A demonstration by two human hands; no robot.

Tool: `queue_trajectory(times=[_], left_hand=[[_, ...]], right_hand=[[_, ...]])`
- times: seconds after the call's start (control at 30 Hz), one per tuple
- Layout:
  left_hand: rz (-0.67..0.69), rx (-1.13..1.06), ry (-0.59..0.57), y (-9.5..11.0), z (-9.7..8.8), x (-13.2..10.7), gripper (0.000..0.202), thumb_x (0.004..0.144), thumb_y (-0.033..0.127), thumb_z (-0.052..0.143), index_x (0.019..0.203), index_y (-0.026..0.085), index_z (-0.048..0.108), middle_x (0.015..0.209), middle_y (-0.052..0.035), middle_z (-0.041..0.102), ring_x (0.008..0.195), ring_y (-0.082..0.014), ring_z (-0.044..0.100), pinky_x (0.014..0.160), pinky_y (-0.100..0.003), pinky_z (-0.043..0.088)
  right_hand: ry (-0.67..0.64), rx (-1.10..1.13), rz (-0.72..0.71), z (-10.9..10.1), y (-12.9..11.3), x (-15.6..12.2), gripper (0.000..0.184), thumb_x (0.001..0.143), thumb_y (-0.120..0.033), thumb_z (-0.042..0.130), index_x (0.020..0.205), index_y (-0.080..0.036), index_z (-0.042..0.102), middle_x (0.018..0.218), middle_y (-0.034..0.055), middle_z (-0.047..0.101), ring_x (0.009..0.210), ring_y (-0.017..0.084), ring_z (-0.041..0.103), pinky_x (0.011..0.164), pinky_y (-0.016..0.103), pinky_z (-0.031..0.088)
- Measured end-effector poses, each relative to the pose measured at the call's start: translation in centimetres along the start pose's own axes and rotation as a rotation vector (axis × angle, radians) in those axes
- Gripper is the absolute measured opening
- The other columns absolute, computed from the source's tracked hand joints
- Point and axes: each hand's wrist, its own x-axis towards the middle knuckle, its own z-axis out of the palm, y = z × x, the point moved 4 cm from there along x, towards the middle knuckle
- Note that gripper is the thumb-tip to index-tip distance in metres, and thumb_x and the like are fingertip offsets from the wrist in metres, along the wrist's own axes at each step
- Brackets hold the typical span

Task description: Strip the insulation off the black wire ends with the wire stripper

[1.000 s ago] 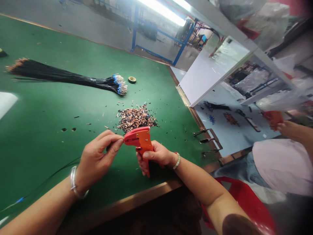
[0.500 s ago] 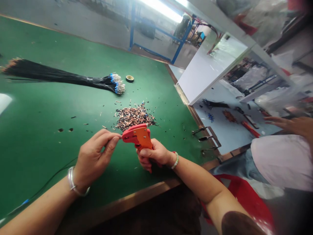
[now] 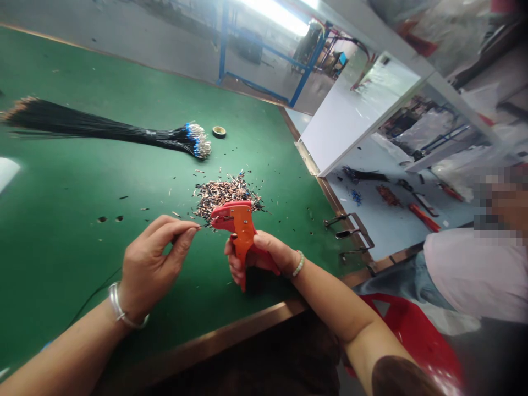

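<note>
Between thumb and forefinger, my left hand (image 3: 159,258) pinches a thin black wire (image 3: 95,291), whose length trails back past the wrist over the bench. The wire's tip points at the jaws of an orange and red wire stripper (image 3: 242,225). My right hand (image 3: 262,256) is wrapped round the stripper's handles, which stand spread apart. Whether the tip sits inside the jaws or just before them I cannot tell. Just behind the tool lies a heap of small copper and black wire scraps (image 3: 220,192).
A long bundle of black wires (image 3: 107,126) with blue and silver ends lies at the back left, near a tape roll (image 3: 219,132). A metal clamp (image 3: 350,234) sits on the bench's right edge. Another person's pink sleeve (image 3: 474,269) and a red container (image 3: 416,341) are to the right.
The stripper has tilted more upright and its handles have spread apart. My left hand has drawn slightly left and up with the wire.
</note>
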Motion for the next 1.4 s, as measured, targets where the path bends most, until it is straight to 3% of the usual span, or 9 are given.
queue_trajectory(times=[0.23,0.5,0.83,1.2,1.4], left_hand=[[0.077,0.104,0.063,-0.3,-0.3,-0.3,0.017,0.089,0.025,0.059,0.104,0.03,0.066,0.094,-0.0005,0.065,0.081,-0.0162,0.061,0.077,-0.033,0.051],[0.181,0.131,0.017,0.0,0.0,-0.1,0.018,0.087,0.023,0.061,0.103,0.03,0.067,0.088,-0.0009,0.066,0.078,-0.0179,0.06,0.074,-0.036,0.05],[0.095,0.049,-0.015,0.4,0.1,-0.1,0.013,0.089,0.023,0.057,0.099,0.026,0.066,0.088,-0.0012,0.063,0.079,-0.0161,0.062,0.075,-0.032,0.052],[0.133,0.045,-0.059,0.6,0.2,-0.2,0.012,0.089,0.02,0.059,0.099,0.024,0.065,0.085,0.0009,0.061,0.071,-0.0113,0.059,0.068,-0.025,0.049],[0.11,0.064,-0.065,0.8,0.0,-0.1,0.009,0.09,0.024,0.057,0.096,0.023,0.064,0.083,0.0,0.062,0.071,-0.0128,0.059,0.067,-0.026,0.049]], right_hand=[[0.002,0.032,-0.004,-0.1,-0.3,0.0,0.059,0.08,-0.061,0.061,0.11,-0.011,0.056,0.086,0.0057,0.057,0.073,0.017,0.059,0.071,0.038,0.053],[-0.039,0.006,0.017,-0.1,0.3,-0.1,0.062,0.078,-0.057,0.067,0.115,-0.009,0.056,0.088,0.0072,0.058,0.075,0.018,0.063,0.071,0.039,0.055],[-0.061,-0.021,0.07,-0.4,0.4,0.0,0.064,0.076,-0.057,0.07,0.113,-0.007,0.058,0.082,0.0063,0.06,0.067,0.016,0.061,0.068,0.039,0.056],[0.016,-0.123,0.05,-0.6,0.5,-0.1,0.057,0.078,-0.053,0.071,0.11,-0.007,0.06,0.08,0.006,0.063,0.065,0.017,0.065,0.059,0.032,0.057],[0.086,-0.168,0.05,-0.7,0.8,0.0,0.054,0.076,-0.054,0.072,0.101,-0.008,0.061,0.069,0.0036,0.064,0.054,0.014,0.062,0.052,0.03,0.056]])
